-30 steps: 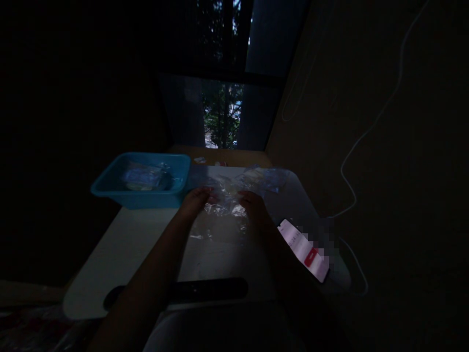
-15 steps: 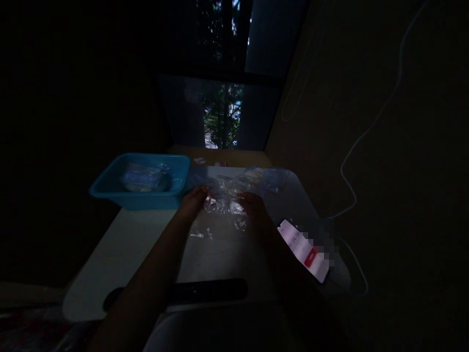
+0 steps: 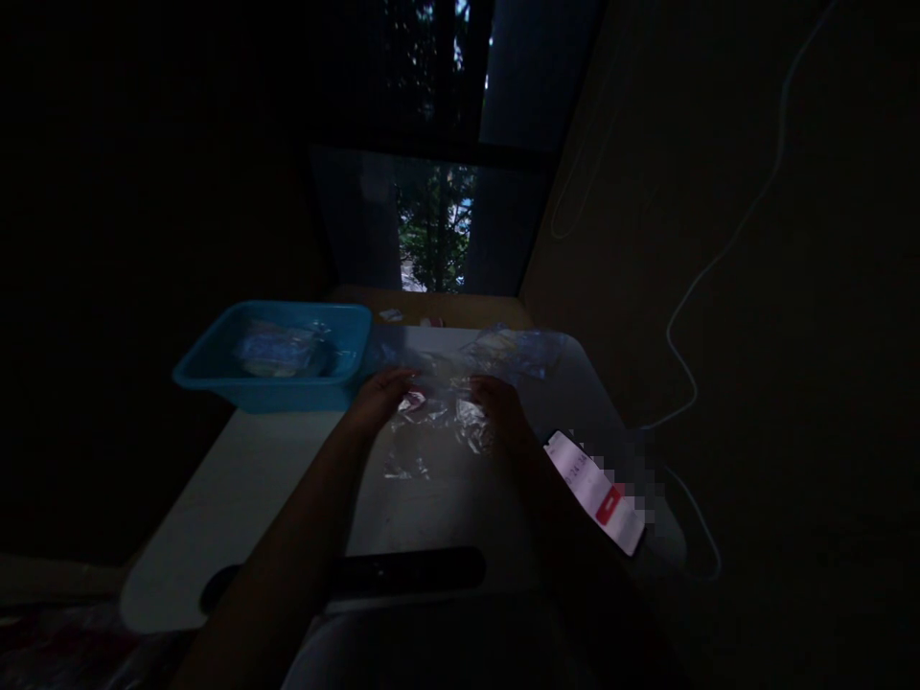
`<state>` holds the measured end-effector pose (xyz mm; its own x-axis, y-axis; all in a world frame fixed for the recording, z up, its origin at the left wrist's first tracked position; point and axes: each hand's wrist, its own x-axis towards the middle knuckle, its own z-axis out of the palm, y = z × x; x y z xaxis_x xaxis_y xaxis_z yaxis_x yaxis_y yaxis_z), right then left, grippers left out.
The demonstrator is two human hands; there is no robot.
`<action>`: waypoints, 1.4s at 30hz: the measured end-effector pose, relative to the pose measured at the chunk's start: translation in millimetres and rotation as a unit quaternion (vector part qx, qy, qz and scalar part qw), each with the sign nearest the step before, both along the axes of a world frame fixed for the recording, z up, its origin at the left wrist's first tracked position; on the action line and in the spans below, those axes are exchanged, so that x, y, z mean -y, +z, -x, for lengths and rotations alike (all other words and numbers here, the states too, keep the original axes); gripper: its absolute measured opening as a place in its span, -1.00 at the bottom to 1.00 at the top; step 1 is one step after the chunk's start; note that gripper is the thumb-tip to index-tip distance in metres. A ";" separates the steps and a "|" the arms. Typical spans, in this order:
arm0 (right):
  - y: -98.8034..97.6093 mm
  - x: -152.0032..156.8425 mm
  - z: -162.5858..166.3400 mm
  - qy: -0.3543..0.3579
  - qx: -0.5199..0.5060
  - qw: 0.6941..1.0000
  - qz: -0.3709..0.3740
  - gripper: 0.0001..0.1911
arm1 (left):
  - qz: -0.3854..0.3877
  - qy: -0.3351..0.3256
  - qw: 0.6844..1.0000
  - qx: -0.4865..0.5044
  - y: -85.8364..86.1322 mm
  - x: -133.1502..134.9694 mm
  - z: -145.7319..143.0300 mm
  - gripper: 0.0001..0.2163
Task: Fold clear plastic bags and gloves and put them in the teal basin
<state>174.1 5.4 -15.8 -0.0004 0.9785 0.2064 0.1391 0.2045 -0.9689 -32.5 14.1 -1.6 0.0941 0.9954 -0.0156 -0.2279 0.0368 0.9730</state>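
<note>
A clear, crinkled plastic bag point(image 3: 435, 414) stretches between my two hands above the white table. My left hand point(image 3: 384, 391) grips its left side, with the fingers pinched on the film. On the right side my right hand point(image 3: 495, 398) is closed on the same bag. Shiny folds catch the light below both hands. More clear plastic bags point(image 3: 514, 351) lie crumpled just beyond my right hand. Dim light hides the exact placing of the fingertips.
A blue plastic basin point(image 3: 302, 393) with a wrapped plastic bundle point(image 3: 277, 347) inside stands at the left. A lit phone point(image 3: 596, 494) lies on the right of the white table point(image 3: 251, 470). A dark slot point(image 3: 409, 570) runs along the near edge. A white cable point(image 3: 672, 335) hangs down the right wall.
The bag between my hands has shifted and its folds look different, its upper part smoother. My hands have hardly moved.
</note>
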 end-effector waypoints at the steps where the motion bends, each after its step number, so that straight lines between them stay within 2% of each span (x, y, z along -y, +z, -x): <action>1: -0.2 -0.2 -0.2 -0.001 0.003 1.000 0.002 -0.74 | 0.007 -0.012 1.000 0.015 0.7 0.5 0.0 -0.73; 6: 1.1 1.2 -0.7 0.000 0.002 1.000 -0.008 -0.65 | 0.008 -0.024 0.999 0.042 -1.6 0.7 0.6 -0.76; 9: 3.3 2.8 -1.6 0.004 0.012 1.000 -0.013 -0.73 | -0.003 -0.009 1.000 0.017 -3.1 -0.2 1.0 -0.82; 15: 4.9 4.2 -3.0 -0.007 0.037 0.999 -0.022 -0.84 | -0.122 -0.038 0.992 0.006 -2.1 -3.1 2.7 -0.95; 19: 4.9 3.4 -0.9 -0.028 0.016 0.999 -0.030 -0.81 | -0.152 -0.051 0.987 0.003 -3.3 -4.1 5.5 -0.95; 24: 5.3 2.2 2.4 -0.034 -0.053 0.998 -0.015 -0.60 | -0.126 -0.027 0.991 0.021 -9.3 -6.5 7.4 -0.92; 30: 6.1 4.5 2.4 -0.032 -0.075 0.997 -0.006 -0.70 | -0.081 -0.020 0.994 0.076 -11.7 -7.5 6.0 -0.85; 37: 2.2 -0.9 4.6 -0.061 -0.121 0.988 0.076 -0.69 | -0.081 -0.007 0.995 0.065 -5.0 -3.5 3.0 -0.83; 42: 5.2 2.3 1.4 -0.046 -0.104 0.991 0.063 -0.69 | -0.083 -0.007 0.994 0.076 -8.5 -5.2 3.6 -0.84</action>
